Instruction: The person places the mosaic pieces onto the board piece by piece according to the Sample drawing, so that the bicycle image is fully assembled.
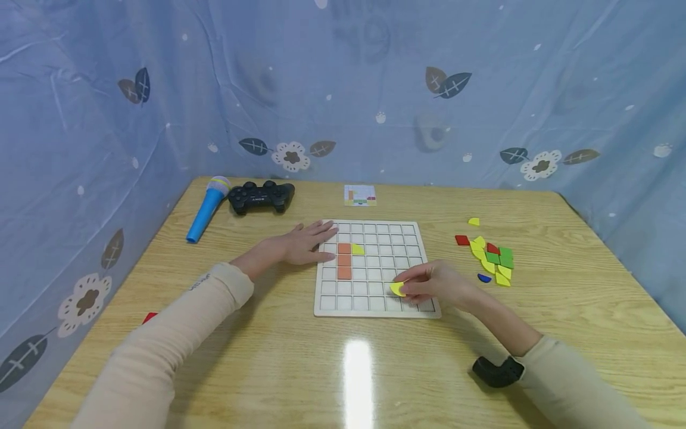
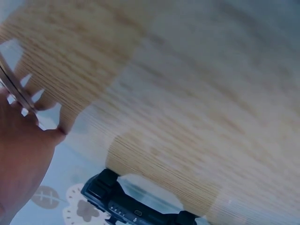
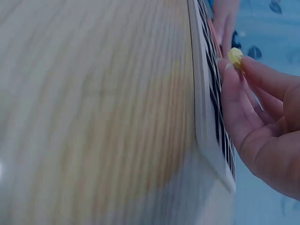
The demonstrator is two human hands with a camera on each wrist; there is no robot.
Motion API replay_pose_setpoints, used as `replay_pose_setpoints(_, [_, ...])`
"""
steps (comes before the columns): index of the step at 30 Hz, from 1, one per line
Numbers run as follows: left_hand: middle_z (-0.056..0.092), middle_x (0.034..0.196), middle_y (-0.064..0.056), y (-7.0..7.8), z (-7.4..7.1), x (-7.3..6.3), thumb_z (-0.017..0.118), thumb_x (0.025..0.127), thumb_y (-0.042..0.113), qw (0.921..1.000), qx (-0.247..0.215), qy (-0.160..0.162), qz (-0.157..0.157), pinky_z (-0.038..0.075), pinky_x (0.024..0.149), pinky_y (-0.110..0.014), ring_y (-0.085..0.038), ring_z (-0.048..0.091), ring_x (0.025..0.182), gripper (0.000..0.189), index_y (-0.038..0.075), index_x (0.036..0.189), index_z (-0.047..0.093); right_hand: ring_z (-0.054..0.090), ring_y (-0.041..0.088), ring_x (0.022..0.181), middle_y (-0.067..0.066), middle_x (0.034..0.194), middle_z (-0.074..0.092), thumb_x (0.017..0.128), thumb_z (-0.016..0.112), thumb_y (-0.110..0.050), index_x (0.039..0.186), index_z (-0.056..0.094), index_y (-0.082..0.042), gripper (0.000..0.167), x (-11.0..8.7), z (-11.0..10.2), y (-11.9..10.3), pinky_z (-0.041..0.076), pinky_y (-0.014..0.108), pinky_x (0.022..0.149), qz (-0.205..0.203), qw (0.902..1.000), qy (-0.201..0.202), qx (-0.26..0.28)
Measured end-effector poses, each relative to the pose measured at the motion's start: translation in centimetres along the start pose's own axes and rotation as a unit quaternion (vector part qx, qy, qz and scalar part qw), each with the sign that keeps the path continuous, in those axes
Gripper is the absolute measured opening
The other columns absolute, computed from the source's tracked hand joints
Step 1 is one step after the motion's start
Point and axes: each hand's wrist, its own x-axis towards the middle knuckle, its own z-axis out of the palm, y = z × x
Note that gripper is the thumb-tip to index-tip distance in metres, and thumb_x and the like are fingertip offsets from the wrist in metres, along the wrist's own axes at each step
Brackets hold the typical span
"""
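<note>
A white grid board [image 1: 377, 314] lies on the table between both hands. My left hand [image 1: 304, 243] rests at the board's left edge with its fingers spread out over the border; the left wrist view shows this hand [image 2: 28, 140] against the board's rim. Between the thumb and fingers of my right hand [image 1: 436, 285] a yellow quarter-round tile [image 1: 397, 289] is pinched above the lower right cells. That tile [image 3: 235, 57] shows edge-on in the right wrist view. On the board, orange square tiles [image 1: 344, 260] form a column, with a yellow quarter-round tile [image 1: 357, 249] beside the top one.
Loose yellow, green and red tiles [image 1: 492, 257] lie right of the board, near a blue tile [image 1: 485, 277]. A pattern card [image 1: 360, 195] is behind the board. A game controller [image 1: 261, 196] and blue toy microphone [image 1: 208, 208] lie at back left. A red piece [image 1: 149, 317] shows by the left sleeve.
</note>
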Motion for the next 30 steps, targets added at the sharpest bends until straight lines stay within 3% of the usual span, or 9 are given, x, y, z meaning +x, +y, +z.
replay_pose_setpoints(9, [-0.005, 0.159, -0.001, -0.1, 0.1, 0.2, 0.034, 0.098, 0.058, 1.0, 0.003, -0.004, -0.004, -0.002, 0.111, -0.054, -0.023, -0.007, 0.143, 0.075, 0.021, 0.155, 0.001, 0.069, 0.021, 0.078, 0.01, 0.093, 0.071, 0.089, 0.069, -0.009, 0.111, 0.068, 0.004, 0.026, 2.0, 3.4, -1.5, 0.056, 0.033, 0.071, -0.018, 0.9986, -0.047, 0.014])
replay_pose_setpoints(23, [-0.005, 0.159, -0.001, 0.4, -0.2, 0.0, 0.034, 0.098, 0.059, 0.9997, 0.005, -0.007, -0.021, -0.002, 0.112, -0.052, -0.023, -0.007, 0.143, 0.075, 0.022, 0.155, 0.002, 0.066, 0.017, 0.069, 0.009, 0.081, 0.07, 0.087, 0.07, -0.007, 0.102, 0.071, 0.001, 0.017, 4.0, 8.0, -3.2, 0.056, 0.03, 0.067, 0.004, 0.9994, -0.035, 0.003])
replay_pose_setpoints(30, [-0.005, 0.159, -0.002, 0.3, -0.1, 0.0, 0.034, 0.098, 0.058, 0.9999, 0.003, -0.005, -0.016, -0.002, 0.112, -0.053, -0.025, -0.007, 0.143, 0.075, 0.021, 0.155, 0.003, 0.066, 0.016, 0.069, 0.008, 0.078, 0.07, 0.086, 0.071, -0.005, 0.098, 0.072, 0.0, 0.013, 4.5, 9.3, -3.9, 0.056, 0.03, 0.065, -0.017, 0.9992, -0.023, -0.027])
